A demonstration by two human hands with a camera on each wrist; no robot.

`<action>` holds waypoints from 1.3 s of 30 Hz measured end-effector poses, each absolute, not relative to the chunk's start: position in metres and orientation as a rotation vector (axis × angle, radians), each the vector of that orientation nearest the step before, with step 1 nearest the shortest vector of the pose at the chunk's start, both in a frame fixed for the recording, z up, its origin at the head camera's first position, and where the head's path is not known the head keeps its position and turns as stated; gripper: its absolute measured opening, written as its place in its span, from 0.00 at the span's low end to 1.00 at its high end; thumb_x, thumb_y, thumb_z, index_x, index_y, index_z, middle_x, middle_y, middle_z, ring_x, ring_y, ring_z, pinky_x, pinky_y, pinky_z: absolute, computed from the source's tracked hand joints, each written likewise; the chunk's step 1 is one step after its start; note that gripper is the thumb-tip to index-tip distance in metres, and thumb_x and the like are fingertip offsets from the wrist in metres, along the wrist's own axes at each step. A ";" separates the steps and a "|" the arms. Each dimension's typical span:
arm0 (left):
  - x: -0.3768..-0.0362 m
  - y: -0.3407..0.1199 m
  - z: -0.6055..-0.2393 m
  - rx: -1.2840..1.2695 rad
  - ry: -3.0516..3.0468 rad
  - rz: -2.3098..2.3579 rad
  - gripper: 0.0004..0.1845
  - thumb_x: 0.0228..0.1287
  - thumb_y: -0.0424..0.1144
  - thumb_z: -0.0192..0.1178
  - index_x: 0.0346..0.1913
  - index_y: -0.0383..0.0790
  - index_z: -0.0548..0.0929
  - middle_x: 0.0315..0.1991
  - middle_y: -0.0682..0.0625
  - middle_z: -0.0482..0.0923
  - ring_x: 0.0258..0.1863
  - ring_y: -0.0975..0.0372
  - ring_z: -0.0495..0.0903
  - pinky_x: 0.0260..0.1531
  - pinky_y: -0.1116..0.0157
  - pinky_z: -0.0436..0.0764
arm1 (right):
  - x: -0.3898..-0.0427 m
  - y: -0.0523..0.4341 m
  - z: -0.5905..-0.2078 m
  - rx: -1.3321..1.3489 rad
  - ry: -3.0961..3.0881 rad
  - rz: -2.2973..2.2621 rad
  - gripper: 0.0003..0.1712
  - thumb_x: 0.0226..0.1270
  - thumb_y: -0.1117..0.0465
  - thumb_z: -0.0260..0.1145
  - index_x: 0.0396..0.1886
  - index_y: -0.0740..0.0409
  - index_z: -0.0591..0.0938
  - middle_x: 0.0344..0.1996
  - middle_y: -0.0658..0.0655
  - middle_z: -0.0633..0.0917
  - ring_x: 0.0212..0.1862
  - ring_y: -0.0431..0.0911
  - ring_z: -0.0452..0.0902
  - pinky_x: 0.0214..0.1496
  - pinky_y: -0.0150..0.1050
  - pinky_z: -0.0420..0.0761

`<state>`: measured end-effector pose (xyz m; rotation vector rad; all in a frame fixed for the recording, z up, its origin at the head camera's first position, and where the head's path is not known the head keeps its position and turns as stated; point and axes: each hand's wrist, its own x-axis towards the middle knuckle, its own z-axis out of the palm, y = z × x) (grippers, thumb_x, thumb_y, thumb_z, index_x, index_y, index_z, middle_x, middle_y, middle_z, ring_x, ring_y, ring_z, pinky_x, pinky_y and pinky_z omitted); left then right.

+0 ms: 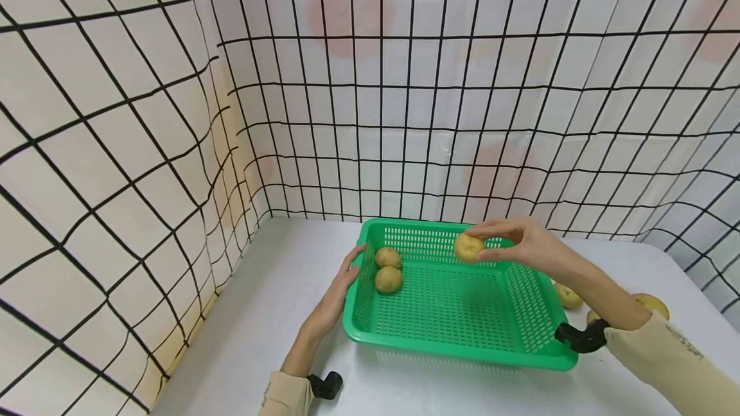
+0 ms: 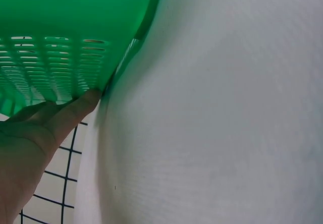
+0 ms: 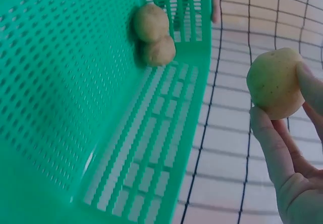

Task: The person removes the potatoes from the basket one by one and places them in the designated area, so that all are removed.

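Observation:
Between the thumb and fingers of my right hand (image 1: 534, 246) is a potato (image 1: 469, 248), pinched above the back part of a green plastic basket (image 1: 462, 357). The right wrist view shows that potato (image 3: 275, 84) from closer, clear of the basket wall. Two more potatoes, a front one (image 1: 388, 280) and a back one (image 1: 388, 257), lie touching each other in the basket's left back corner. My left hand (image 1: 331, 300) rests against the basket's left side, its fingers extended along the outer wall, as the left wrist view also shows.
Right of the basket, a potato (image 1: 568, 296) and another potato (image 1: 652, 305) lie on the white table (image 1: 254, 313), partly hidden by the right arm. Black wire mesh (image 1: 381, 85) in front of white sheeting encloses the back and sides.

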<state>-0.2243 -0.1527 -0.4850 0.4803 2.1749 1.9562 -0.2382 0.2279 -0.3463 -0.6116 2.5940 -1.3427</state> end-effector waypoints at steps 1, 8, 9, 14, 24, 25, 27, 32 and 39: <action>-0.224 -0.152 -0.484 0.479 2.173 1.957 0.28 0.85 0.54 0.29 0.83 0.63 0.48 0.85 0.48 0.41 0.83 0.44 0.45 0.75 0.32 0.53 | -0.235 0.235 -0.345 -0.583 2.609 -1.334 0.29 0.63 0.49 0.77 0.64 0.45 0.85 0.70 0.55 0.79 0.74 0.59 0.68 0.69 0.69 0.71; -0.225 -0.153 -0.482 0.504 2.172 1.939 0.28 0.85 0.54 0.28 0.83 0.63 0.48 0.85 0.48 0.40 0.83 0.45 0.45 0.75 0.33 0.54 | -0.214 0.289 -0.346 -0.404 2.654 -1.363 0.30 0.67 0.52 0.75 0.68 0.49 0.81 0.71 0.50 0.76 0.80 0.52 0.59 0.65 0.83 0.55; -0.225 -0.154 -0.482 0.505 2.174 1.937 0.28 0.85 0.54 0.28 0.83 0.63 0.47 0.85 0.48 0.40 0.83 0.44 0.45 0.75 0.34 0.54 | -0.212 0.295 -0.348 -0.402 2.667 -1.369 0.30 0.67 0.53 0.74 0.68 0.50 0.81 0.69 0.46 0.78 0.77 0.44 0.62 0.65 0.83 0.56; -0.224 -0.157 -0.483 0.508 2.179 1.945 0.28 0.85 0.54 0.28 0.83 0.62 0.47 0.85 0.47 0.41 0.81 0.43 0.48 0.73 0.36 0.58 | -0.202 0.317 -0.357 -0.357 2.746 -1.329 0.30 0.67 0.52 0.74 0.69 0.47 0.81 0.61 0.31 0.80 0.64 0.22 0.64 0.64 0.82 0.58; -0.222 -0.156 -0.483 0.505 2.169 1.955 0.28 0.85 0.54 0.29 0.83 0.63 0.47 0.85 0.47 0.41 0.80 0.44 0.51 0.72 0.38 0.62 | -0.178 0.363 -0.382 -0.151 2.850 -1.250 0.32 0.71 0.46 0.71 0.73 0.44 0.77 0.63 0.29 0.73 0.72 0.31 0.64 0.63 0.80 0.61; -0.222 -0.156 -0.483 0.508 2.170 1.954 0.28 0.85 0.54 0.28 0.83 0.63 0.47 0.85 0.47 0.41 0.80 0.44 0.50 0.72 0.38 0.61 | -0.176 0.367 -0.385 -0.134 2.849 -1.265 0.32 0.71 0.46 0.70 0.73 0.44 0.77 0.61 0.26 0.72 0.66 0.22 0.63 0.64 0.80 0.60; -0.222 -0.156 -0.483 0.516 2.175 1.950 0.28 0.86 0.54 0.28 0.83 0.63 0.47 0.85 0.48 0.40 0.81 0.44 0.49 0.72 0.37 0.60 | -0.172 0.377 -0.392 -0.122 2.835 -1.315 0.31 0.72 0.48 0.70 0.73 0.46 0.77 0.57 0.22 0.73 0.55 0.13 0.58 0.66 0.81 0.56; -0.222 -0.154 -0.483 0.519 2.180 1.943 0.28 0.86 0.54 0.28 0.83 0.62 0.47 0.85 0.47 0.39 0.81 0.43 0.48 0.73 0.35 0.59 | -0.165 0.389 -0.412 -0.062 2.828 -1.306 0.32 0.71 0.47 0.71 0.72 0.47 0.77 0.52 0.16 0.74 0.57 0.18 0.59 0.65 0.81 0.56; -0.222 -0.152 -0.483 0.492 2.172 1.951 0.28 0.85 0.54 0.29 0.83 0.63 0.47 0.85 0.47 0.40 0.81 0.42 0.49 0.73 0.34 0.59 | -0.154 0.395 -0.445 -0.083 2.857 -1.274 0.31 0.70 0.49 0.72 0.71 0.48 0.79 0.58 0.17 0.73 0.64 0.17 0.57 0.77 0.65 0.59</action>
